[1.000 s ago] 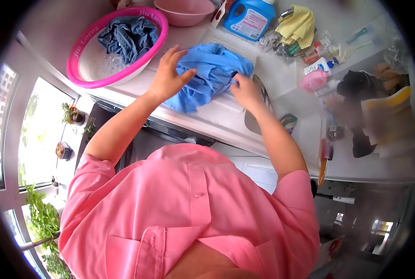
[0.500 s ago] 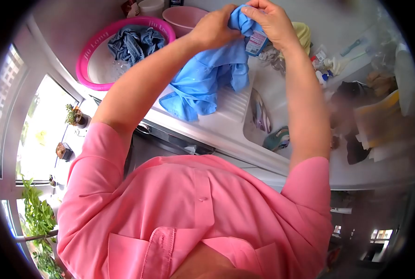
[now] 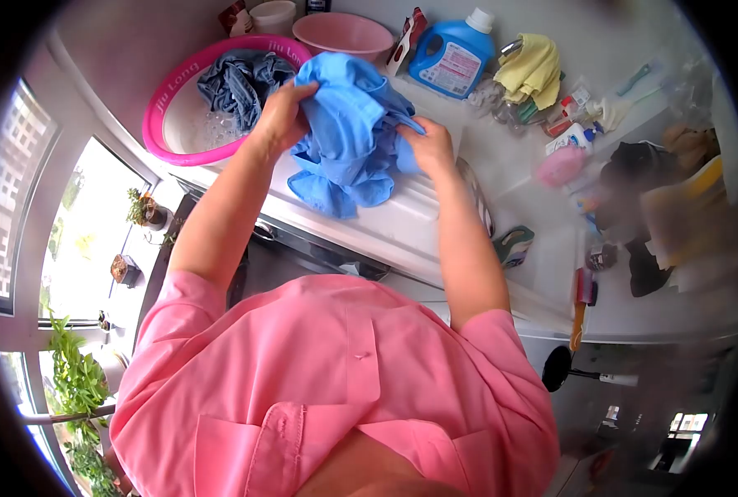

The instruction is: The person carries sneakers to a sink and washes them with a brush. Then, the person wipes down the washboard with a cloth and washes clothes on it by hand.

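Note:
A crumpled blue shirt (image 3: 344, 124) hangs bunched between my hands, its lower folds resting on the white washboard counter (image 3: 406, 211). At its upper left edge, my left hand (image 3: 282, 120) is closed on the cloth. My right hand (image 3: 431, 147) pinches a corner of the shirt on the other side. Just left of my left hand stands a pink-rimmed basin (image 3: 160, 137) with dark blue denim (image 3: 240, 87) and suds in it. Behind the shirt is a blue detergent jug (image 3: 451, 62) with a white cap.
A pink bowl (image 3: 344, 33) and a white tub (image 3: 273, 16) stand at the back. Right of the jug lie a yellow cloth (image 3: 530, 70), a white bottle (image 3: 569, 139) and a pink scrubber (image 3: 562, 166). A brush (image 3: 582, 302) sits at the counter's front edge. Potted plants (image 3: 145, 209) line the window at left.
Both hands have come down and moved apart, bringing the raised part of the blue shirt lower and toward me. The detergent jug and yellow cloth are now less covered.

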Tool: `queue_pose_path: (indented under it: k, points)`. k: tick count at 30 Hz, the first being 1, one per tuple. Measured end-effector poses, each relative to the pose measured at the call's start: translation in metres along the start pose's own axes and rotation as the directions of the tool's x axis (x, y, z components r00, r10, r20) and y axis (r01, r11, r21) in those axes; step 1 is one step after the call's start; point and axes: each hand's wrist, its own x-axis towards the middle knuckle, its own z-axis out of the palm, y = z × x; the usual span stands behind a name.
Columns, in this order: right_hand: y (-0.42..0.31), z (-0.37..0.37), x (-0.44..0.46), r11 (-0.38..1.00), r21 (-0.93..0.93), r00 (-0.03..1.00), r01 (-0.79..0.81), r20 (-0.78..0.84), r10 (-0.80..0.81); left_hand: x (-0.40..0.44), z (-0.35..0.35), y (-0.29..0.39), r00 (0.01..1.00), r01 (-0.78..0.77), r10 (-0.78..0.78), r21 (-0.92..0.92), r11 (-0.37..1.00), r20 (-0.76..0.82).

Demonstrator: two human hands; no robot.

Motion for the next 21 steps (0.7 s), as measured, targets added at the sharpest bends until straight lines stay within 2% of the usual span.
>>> queue_pose_path:
  k: [1,2,3,5,6,7,8,9,10,11,12,13,14,15,16,17,18,19,21]
  points:
    - [0.005,-0.008,-0.001,0.996,0.086,1.000,-0.002,0.017,0.001,0.001,-0.022,-0.021,0.998,0.056,-0.053,-0.182,0.982,0.021]
    - [0.016,-0.014,-0.001,0.949,0.063,0.949,0.309,-0.088,-0.303,-0.007,-0.036,-0.031,0.997,-0.038,0.030,0.129,0.991,0.064]
    - [0.010,-0.025,-0.006,0.951,0.061,0.951,0.304,-0.080,-0.299,-0.013,-0.044,-0.041,0.988,-0.128,0.106,0.208,0.970,0.114]
    - [-0.005,-0.048,-0.015,0.974,0.227,0.977,0.017,0.202,-0.064,-0.028,-0.053,-0.056,0.943,-0.316,0.255,0.341,0.885,0.212]
    - [-0.006,-0.049,-0.018,0.957,0.290,0.974,0.020,0.208,-0.083,-0.035,-0.056,-0.056,0.993,-0.115,0.098,0.395,0.911,0.063]
    - [-0.006,-0.049,-0.018,0.958,0.286,0.971,0.020,0.223,-0.086,-0.040,-0.057,-0.056,0.994,0.093,-0.060,0.415,0.905,-0.091]
    - [-0.005,-0.049,-0.018,0.958,0.284,0.969,0.041,0.221,-0.107,-0.042,-0.066,-0.061,0.994,0.095,-0.052,0.506,0.857,-0.099]
    - [-0.004,-0.047,-0.018,0.957,0.282,0.967,0.061,0.221,-0.126,-0.044,-0.072,-0.069,0.992,0.100,-0.049,0.497,0.862,-0.114]
    - [-0.002,-0.044,-0.018,0.959,0.279,0.963,0.056,0.238,-0.125,-0.048,-0.077,-0.077,0.988,0.018,0.072,0.568,0.823,-0.137]
    - [0.000,-0.040,-0.018,0.962,0.252,0.974,0.102,0.169,-0.148,-0.052,-0.080,-0.081,0.970,-0.057,0.195,0.639,0.767,-0.147]
    - [-0.002,-0.036,-0.016,0.963,0.222,0.980,0.151,0.097,-0.176,-0.064,-0.065,-0.073,0.931,-0.089,0.323,0.750,0.655,-0.172]
    - [-0.004,-0.032,-0.017,0.963,0.222,0.977,0.155,0.109,-0.182,-0.080,-0.051,-0.064,0.923,-0.051,0.330,0.791,0.610,-0.196]
    - [-0.009,-0.027,-0.020,0.938,0.286,0.970,0.197,0.079,-0.228,-0.087,-0.040,-0.057,0.871,-0.219,0.491,0.891,0.398,-0.006]
    - [-0.014,-0.025,-0.023,0.906,0.349,0.961,0.238,0.048,-0.271,-0.090,-0.031,-0.053,0.778,-0.355,0.594,0.924,0.145,0.206]
    - [-0.019,-0.027,-0.029,0.922,0.355,0.967,0.153,0.137,-0.213,-0.086,-0.020,-0.047,0.777,-0.344,0.598,0.927,0.147,0.194]
    - [-0.021,-0.026,-0.033,0.923,0.355,0.965,0.151,0.150,-0.216,-0.078,-0.010,-0.040,0.751,-0.412,0.590,0.908,0.069,0.296]
    - [-0.023,-0.025,-0.036,0.942,0.310,0.950,0.129,0.233,-0.207,-0.070,-0.006,-0.037,0.717,-0.477,0.575,0.879,-0.007,0.394]
    - [-0.024,-0.024,-0.038,0.959,0.261,0.930,0.115,0.311,-0.196,-0.061,-0.008,-0.037,0.718,-0.468,0.582,0.884,-0.004,0.383]
    - [-0.026,-0.022,-0.043,0.976,0.181,0.925,0.124,0.334,-0.180,-0.039,-0.017,-0.044,0.781,-0.384,0.415,0.883,-0.272,0.467]
